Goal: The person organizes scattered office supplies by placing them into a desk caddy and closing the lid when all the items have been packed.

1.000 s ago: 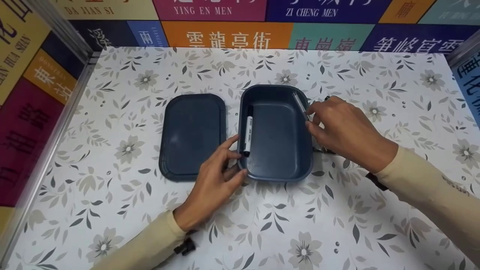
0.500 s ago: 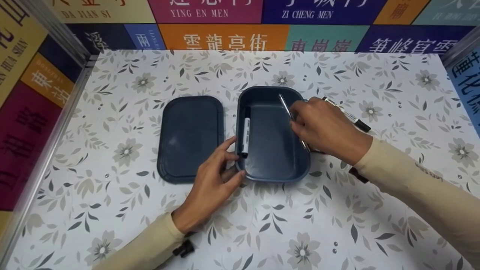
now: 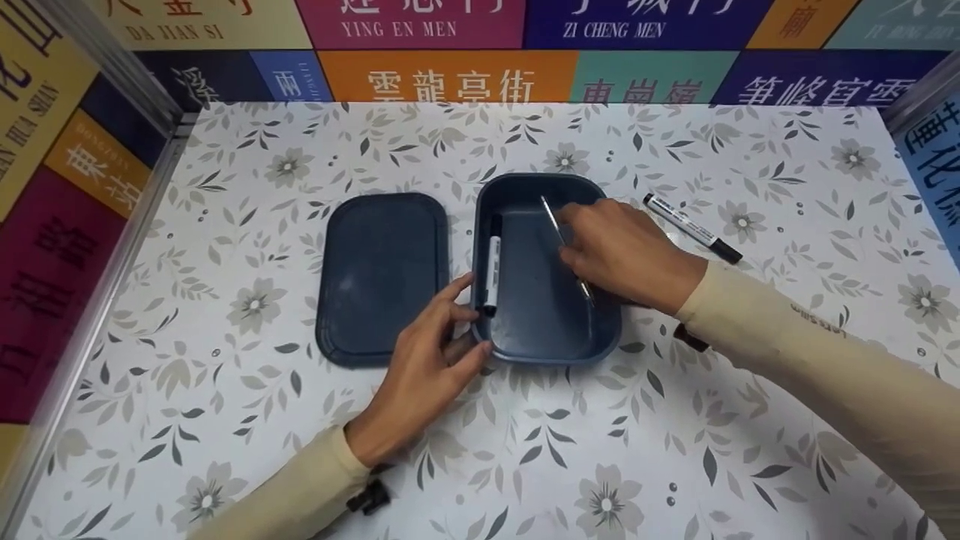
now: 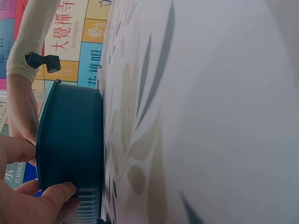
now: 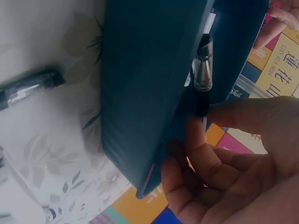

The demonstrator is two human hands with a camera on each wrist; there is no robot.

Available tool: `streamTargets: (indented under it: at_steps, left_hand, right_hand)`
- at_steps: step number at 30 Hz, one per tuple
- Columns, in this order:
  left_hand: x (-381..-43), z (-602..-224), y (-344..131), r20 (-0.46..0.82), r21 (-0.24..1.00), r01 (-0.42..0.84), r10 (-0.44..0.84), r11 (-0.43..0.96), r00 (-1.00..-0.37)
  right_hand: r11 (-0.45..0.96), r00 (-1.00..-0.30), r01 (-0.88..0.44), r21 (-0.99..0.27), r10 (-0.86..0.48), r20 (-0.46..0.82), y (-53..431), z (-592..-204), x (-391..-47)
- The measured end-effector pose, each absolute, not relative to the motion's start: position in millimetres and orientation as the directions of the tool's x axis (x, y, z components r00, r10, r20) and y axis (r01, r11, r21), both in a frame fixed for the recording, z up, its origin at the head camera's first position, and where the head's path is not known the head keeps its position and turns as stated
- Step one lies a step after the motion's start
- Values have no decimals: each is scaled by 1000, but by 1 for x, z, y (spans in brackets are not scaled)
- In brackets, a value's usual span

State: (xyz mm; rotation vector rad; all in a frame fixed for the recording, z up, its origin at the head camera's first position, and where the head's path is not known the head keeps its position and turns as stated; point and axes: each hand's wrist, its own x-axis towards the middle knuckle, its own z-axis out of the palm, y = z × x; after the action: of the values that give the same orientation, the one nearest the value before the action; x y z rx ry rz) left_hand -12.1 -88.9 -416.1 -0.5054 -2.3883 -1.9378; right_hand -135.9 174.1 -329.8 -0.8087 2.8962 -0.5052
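Note:
A dark blue plastic box [image 3: 540, 315] stands uncovered on the flowered table. Around its near left corner my left hand [image 3: 431, 367] holds it, with the thumb at the rim and fingers against the side wall. Inside, along the left wall, lies a white marker [image 3: 493, 274] with black ends. My right hand [image 3: 622, 251] is over the box's right side and pinches a slim clear pen [image 3: 551, 217] with a black grip, its cap end toward the far wall. In the right wrist view the pen [image 5: 202, 74] appears between thumb and forefinger, above the box [image 5: 140, 93].
The matching flat lid [image 3: 382, 277] lies left of the box. On the table to the right is another white marker [image 3: 691, 228] with a black cap. Printed panels [image 3: 450, 75] border the back and sides of the table.
My right hand has carried the pen leftward, from the box's right rim to over its interior. That uncovered the marker on the table. My left hand stays at the corner.

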Motion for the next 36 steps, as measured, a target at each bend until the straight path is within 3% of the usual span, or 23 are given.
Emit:
streamTargets:
  at_steps: [15, 36]
  left_hand:
    - [-11, -414, -91, 214, 935, 270, 239, 230, -947]
    - [-12, -414, -89, 242, 915, 301, 233, 267, -942]
  right_hand:
    - [796, -845, -460, -393, -529, -82, 161, -338, -146]
    - [858, -843, -385, -338, -477, -248, 134, -340, -162]
